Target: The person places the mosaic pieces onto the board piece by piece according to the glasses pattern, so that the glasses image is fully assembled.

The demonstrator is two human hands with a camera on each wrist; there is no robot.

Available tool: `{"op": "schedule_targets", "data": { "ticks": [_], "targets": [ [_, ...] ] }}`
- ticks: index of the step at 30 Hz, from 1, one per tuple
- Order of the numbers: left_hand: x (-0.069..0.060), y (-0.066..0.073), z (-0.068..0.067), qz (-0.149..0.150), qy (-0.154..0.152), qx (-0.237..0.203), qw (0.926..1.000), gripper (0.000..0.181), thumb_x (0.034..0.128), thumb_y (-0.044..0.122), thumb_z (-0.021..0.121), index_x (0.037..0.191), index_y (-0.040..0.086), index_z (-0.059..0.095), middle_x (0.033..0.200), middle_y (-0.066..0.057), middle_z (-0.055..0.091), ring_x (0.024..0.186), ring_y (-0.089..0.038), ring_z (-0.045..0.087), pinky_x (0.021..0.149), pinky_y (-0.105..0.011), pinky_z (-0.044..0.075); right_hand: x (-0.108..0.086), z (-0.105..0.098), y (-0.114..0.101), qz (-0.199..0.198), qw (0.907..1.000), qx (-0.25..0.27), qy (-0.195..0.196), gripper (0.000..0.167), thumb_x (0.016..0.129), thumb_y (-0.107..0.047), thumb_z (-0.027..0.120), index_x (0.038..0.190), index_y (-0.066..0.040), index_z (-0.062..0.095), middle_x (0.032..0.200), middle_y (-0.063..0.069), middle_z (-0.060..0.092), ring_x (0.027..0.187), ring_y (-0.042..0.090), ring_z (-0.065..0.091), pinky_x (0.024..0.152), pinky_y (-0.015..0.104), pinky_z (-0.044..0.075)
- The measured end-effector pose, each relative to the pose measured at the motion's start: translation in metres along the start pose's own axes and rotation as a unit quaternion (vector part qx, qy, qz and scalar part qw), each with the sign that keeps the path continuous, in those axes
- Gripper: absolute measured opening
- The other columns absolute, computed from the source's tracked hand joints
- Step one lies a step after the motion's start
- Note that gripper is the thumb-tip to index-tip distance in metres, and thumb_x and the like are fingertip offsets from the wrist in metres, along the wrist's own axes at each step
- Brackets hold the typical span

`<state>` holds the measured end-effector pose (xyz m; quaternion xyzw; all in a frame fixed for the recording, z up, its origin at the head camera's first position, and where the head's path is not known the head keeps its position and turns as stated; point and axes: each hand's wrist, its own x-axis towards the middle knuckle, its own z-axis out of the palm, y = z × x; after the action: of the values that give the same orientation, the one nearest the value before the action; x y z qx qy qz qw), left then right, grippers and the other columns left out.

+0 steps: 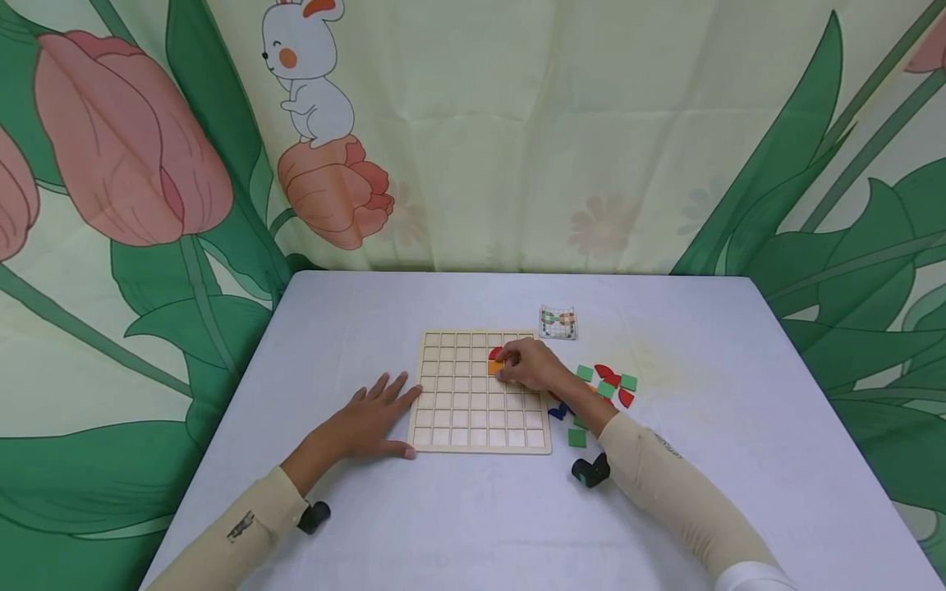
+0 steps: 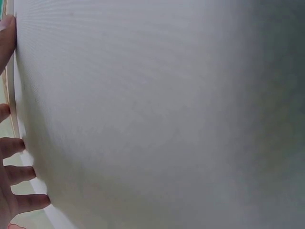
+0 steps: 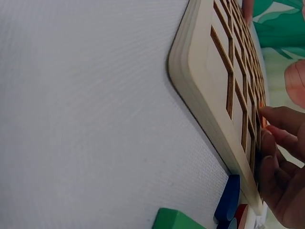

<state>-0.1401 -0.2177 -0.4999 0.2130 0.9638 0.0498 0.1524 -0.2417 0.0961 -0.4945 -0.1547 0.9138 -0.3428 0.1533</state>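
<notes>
A pale wooden grid board lies flat on the table. My left hand rests beside its left edge with fingers spread, the thumb near the lower left corner. In the left wrist view, the fingers are straight on the white cloth. Over the board's upper right part, my right hand has its fingers curled and pinches a small red piece, mostly hidden by the fingertips. Directly left of those fingertips, a red curved piece and an orange square piece lie in neighbouring cells.
Loose green, red and blue pieces lie right of the board, among them a green square and a red piece, partly under the right forearm. A small pattern card lies beyond the board's upper right corner. A printed curtain hangs behind the table.
</notes>
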Motion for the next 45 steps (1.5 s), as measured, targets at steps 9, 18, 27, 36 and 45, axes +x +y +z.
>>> {"op": "schedule_targets", "data": {
  "ticks": [9,18,27,36,45],
  "targets": [
    [0.002,0.000,0.000,0.000,-0.002,0.002,1.0000,0.105,0.0773,0.075,0.067,0.160,0.025,0.026,0.168,-0.013,0.018,0.153,-0.045,0.015,0.112,-0.070,0.029,-0.001,0.000,0.001,-0.013,0.9996,-0.022,0.008,0.023,0.085,-0.019,0.081,0.105,-0.010,0.075,0.080,-0.001,0.066,0.068,0.012,0.055,0.063,0.026,0.043],
    [0.002,0.000,0.001,-0.003,-0.005,0.003,1.0000,0.105,0.0778,0.075,0.066,0.161,0.025,0.025,0.168,-0.013,0.017,0.153,-0.044,0.015,0.112,-0.069,0.029,-0.007,-0.007,0.010,-0.050,0.9987,-0.001,-0.010,0.022,0.091,-0.022,0.075,0.110,-0.011,0.073,0.088,-0.001,0.067,0.076,0.013,0.057,0.072,0.031,0.048],
    [0.000,0.002,-0.001,-0.005,-0.007,0.002,1.0000,0.105,0.0780,0.073,0.068,0.161,0.023,0.026,0.168,-0.014,0.018,0.153,-0.046,0.015,0.112,-0.070,0.028,-0.014,-0.018,0.027,-0.067,0.9959,0.045,-0.040,0.029,0.098,-0.025,0.066,0.124,-0.013,0.069,0.112,0.003,0.071,0.101,0.020,0.066,0.093,0.039,0.056],
    [0.000,0.001,0.001,-0.002,-0.002,0.004,1.0000,0.105,0.0784,0.074,0.067,0.160,0.023,0.026,0.168,-0.014,0.018,0.153,-0.045,0.016,0.112,-0.070,0.028,-0.027,-0.034,0.040,-0.045,0.9959,0.072,-0.030,0.026,0.098,-0.024,0.067,0.120,-0.011,0.071,0.113,0.007,0.069,0.082,0.019,0.064,0.074,0.031,0.057],
    [0.001,0.001,0.001,-0.001,0.003,0.004,1.0000,0.105,0.0778,0.075,0.066,0.160,0.024,0.026,0.168,-0.014,0.018,0.153,-0.045,0.015,0.112,-0.070,0.029,-0.048,-0.048,0.059,-0.017,0.9989,0.039,-0.019,0.026,0.094,-0.026,0.072,0.117,-0.015,0.073,0.115,0.008,0.067,0.069,0.020,0.061,0.057,0.031,0.055]
  ]
}}
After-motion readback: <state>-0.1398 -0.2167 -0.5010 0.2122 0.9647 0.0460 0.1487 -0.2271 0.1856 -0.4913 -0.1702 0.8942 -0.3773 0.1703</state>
